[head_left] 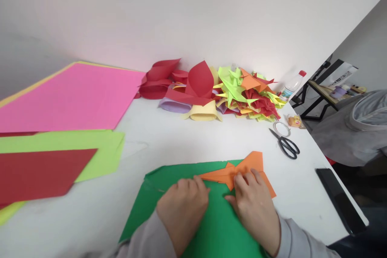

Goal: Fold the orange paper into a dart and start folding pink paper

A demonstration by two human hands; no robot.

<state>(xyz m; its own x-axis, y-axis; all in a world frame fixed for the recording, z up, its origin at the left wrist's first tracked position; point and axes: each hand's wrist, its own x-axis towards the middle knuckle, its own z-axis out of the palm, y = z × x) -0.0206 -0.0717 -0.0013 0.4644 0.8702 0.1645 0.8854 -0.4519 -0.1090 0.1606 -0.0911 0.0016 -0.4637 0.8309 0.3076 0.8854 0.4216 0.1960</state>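
An orange folded-paper airplane lies on a green paper sheet, its narrow nose toward the left and its wide end reaching past the sheet's upper right edge. The left hand is at the nose, fingers curled in; whether they pinch the paper cannot be told. The right hand rests its bent fingertips on the airplane's body, thumb spread apart, so it touches from above without gripping. Beyond, to the right, lie black-handled scissors, a tape roll and a smartphone. Farther back, folded-paper shapes are heaped beside red paper rolls, with a pink paper sheet at left.
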